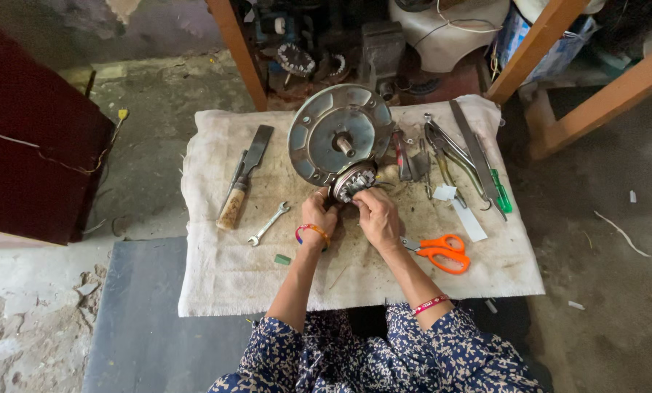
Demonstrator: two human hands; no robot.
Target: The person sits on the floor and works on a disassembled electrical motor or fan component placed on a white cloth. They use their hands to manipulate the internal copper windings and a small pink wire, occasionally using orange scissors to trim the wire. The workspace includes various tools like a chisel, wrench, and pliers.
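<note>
**Both hands closing on a small motor part at the middle of the cloth**

At the centre of the white cloth, the left hand and the right hand are gripping a small round wound core, fingers curled shut around its near edge. It is sitting just near of a tilted grey metal housing, touching or almost touching its lower rim. An open-ended spanner is lying to the left, beside a wooden-handled chisel; orange scissors are lying to the right, with pliers and a green screwdriver farther off. My judgement: the housing is leaning and could tip onto the fingers if nudged, and fine windings could snag under a tight pinch.
</note>
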